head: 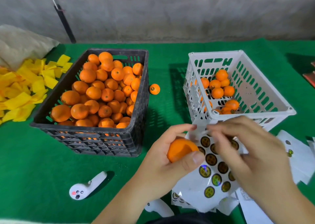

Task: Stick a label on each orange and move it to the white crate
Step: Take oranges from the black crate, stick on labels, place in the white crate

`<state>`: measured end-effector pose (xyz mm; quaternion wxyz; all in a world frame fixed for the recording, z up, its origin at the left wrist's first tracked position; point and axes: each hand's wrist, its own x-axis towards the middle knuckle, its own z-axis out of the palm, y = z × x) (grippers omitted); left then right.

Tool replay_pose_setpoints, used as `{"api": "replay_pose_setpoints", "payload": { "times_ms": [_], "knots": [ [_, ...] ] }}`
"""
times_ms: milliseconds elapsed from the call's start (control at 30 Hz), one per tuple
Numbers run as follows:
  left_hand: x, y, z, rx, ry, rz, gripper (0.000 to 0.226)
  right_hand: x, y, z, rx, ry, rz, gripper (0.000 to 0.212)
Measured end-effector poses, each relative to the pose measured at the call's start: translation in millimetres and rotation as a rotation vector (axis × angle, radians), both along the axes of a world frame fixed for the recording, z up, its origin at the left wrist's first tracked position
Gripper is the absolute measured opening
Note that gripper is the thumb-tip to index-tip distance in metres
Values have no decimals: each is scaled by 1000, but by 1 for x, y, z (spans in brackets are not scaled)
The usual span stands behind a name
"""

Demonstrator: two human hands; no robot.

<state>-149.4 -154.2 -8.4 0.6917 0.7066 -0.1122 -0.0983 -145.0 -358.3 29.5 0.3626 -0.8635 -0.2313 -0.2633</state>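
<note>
My left hand (167, 157) grips an orange (181, 148) and also pinches the top edge of a white label sheet (201, 177) covered in several round gold-and-black labels. My right hand (252, 152) lies over the sheet, its fingertips at the sheet's upper part; motion blur hides whether they pinch a label. The black crate (136, 114) on the left is full of oranges. The white crate (265, 108) on the right holds several oranges, some with labels showing.
A single labelled orange (154, 89) lies on the green mat between the crates. Yellow wrappers (22, 90) are piled at the far left. A white controller (87, 186) lies near the front, and used backing sheets (296, 157) lie at the right.
</note>
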Motion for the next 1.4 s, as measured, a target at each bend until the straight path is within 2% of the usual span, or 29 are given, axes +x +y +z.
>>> {"api": "replay_pose_setpoints", "payload": {
  "times_ms": [67, 200, 333, 433, 533, 633, 700, 733, 767, 833, 900, 967, 1000, 1033, 1133, 1200, 1333, 1400],
  "knots": [
    [-1, -5, 0, -87, -17, 40, 64, -9, 9, -9, -57, 30, 107, 14],
    [-4, -13, -2, -167, 61, 143, 65, -11, 12, -17, -59, 91, 128, 26],
    [-4, -18, -7, -249, 200, 198, 76, -14, 13, -21, -253, 176, 122, 62],
    [1, -16, -6, -374, 333, 122, 81, -16, 20, -26, -278, 221, 25, 74],
    [5, -15, -7, -442, 390, 100, 82, -15, 23, -22, -208, 268, -11, 71],
    [10, -15, -6, -490, 399, 88, 79, -12, 22, -13, 35, 467, 44, 71],
    [15, -15, -9, -463, 368, 129, 61, -6, 15, -4, 282, 595, 121, 75],
    [18, -15, -14, -434, 342, 172, 48, -1, 8, 2, 372, 600, 129, 73],
    [21, -14, -18, -403, 322, 225, 36, 8, 1, 7, 425, 566, 93, 68],
    [27, -9, -26, -367, 273, 265, 37, 35, -15, 15, 373, 443, -113, 65],
    [31, -5, -29, -374, 204, 178, 47, 67, -33, 18, 158, 425, -379, 92],
    [35, 2, -28, -339, 147, 87, 58, 84, -46, 16, 27, 538, -454, 115],
    [38, 6, -27, -302, 121, 65, 63, 86, -51, 11, 62, 595, -376, 114],
    [42, 10, -28, -244, 87, 60, 65, 82, -53, 3, 128, 669, -248, 101],
    [59, 25, -26, -35, -33, 80, 59, 58, -39, -17, 225, 936, 165, 57],
    [75, 36, -22, 126, -120, 56, 48, 50, -26, -31, 278, 972, 263, 25],
    [130, 86, -30, 464, -291, 51, 26, 50, -19, -45, 467, 845, 141, 28],
    [154, 114, -39, 678, -286, 101, 27, 51, -22, -51, 520, 815, 117, 26]
  ]
}}
